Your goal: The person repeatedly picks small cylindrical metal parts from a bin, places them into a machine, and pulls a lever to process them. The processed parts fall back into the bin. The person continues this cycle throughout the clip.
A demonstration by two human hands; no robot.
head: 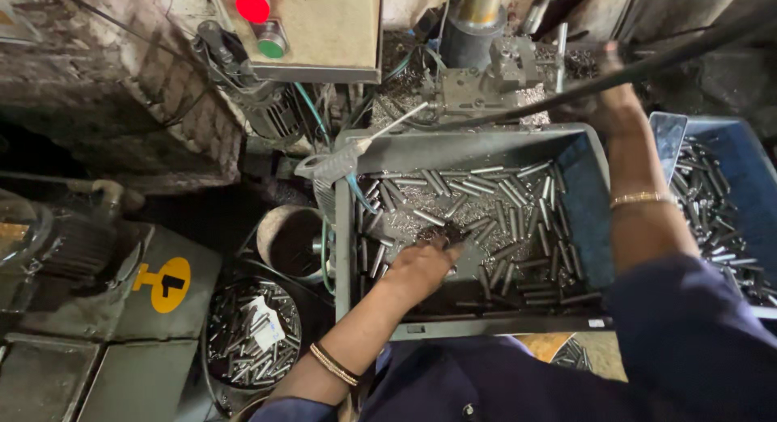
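Observation:
My left hand point(421, 264) reaches into a grey tray point(453, 143) strewn with short metal rods point(502, 195) and shavings; its fingers are pinched on something small among the rods, and I cannot make out what. My right hand point(603, 94) is stretched up past the tray's far right corner, closed around a long dark machine lever point(688, 54) that slants up to the right. A gold bangle sits on each wrist. The lever leads toward a drill-like machine head point(486, 74) behind the tray.
A blue bin point(740, 151) of metal rods stands right of the tray. A round dark tub point(252, 331) of rods sits low left, an empty pot point(291, 240) above it. A control box with red and green buttons point(316, 29) hangs top centre. A motor point(73, 244) lies left.

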